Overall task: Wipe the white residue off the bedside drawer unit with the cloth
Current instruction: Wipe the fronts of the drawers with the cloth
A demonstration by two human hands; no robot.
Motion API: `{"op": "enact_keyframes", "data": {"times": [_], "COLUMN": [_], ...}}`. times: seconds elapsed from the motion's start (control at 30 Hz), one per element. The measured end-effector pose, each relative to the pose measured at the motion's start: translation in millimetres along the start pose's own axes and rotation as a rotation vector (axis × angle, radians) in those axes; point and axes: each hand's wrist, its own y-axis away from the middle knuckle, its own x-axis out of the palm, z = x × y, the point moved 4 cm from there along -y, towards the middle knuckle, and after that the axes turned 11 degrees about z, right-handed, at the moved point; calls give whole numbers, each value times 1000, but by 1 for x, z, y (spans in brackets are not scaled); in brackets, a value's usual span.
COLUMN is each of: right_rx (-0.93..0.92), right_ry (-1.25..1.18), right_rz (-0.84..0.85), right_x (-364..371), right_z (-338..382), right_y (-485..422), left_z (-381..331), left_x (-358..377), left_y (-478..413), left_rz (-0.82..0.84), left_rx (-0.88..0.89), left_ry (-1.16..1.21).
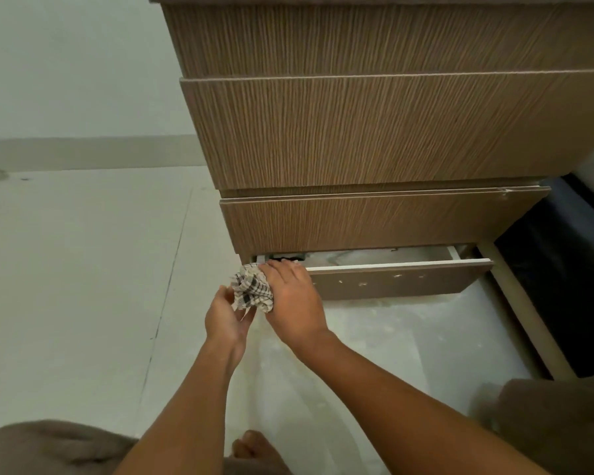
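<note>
Checked cloth [252, 289], bunched and gripped by the right hand [292, 296], pressed on the left corner of the drawer unit's [357, 132] open bottom drawer [391, 281], likely to scrub residue, while the left hand [225, 315] cupped its loose tail, grip unclear.

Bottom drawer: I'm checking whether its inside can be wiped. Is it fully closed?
No, the bottom drawer is pulled out from the unit, with its pale inside visible from above.
</note>
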Motion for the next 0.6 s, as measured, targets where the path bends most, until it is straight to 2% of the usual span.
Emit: {"op": "enact_keyframes", "data": {"times": [0.27, 0.4, 0.47, 0.6], "right_rx": [-60, -38, -10, 137], "right_ry": [-212, -335, -440, -779], "right_rz": [140, 360, 450, 376], "right_x": [17, 19, 12, -9], "right_z": [51, 61, 61, 44], "right_y": [-28, -39, -41, -31], "left_z": [0, 4, 3, 1], "left_x": [-6, -5, -7, -11], "left_y": [1, -8, -9, -11], "left_rz": [139, 58, 78, 155], "left_rx": [42, 70, 81, 34], "left_ry": [135, 147, 156, -8]}}
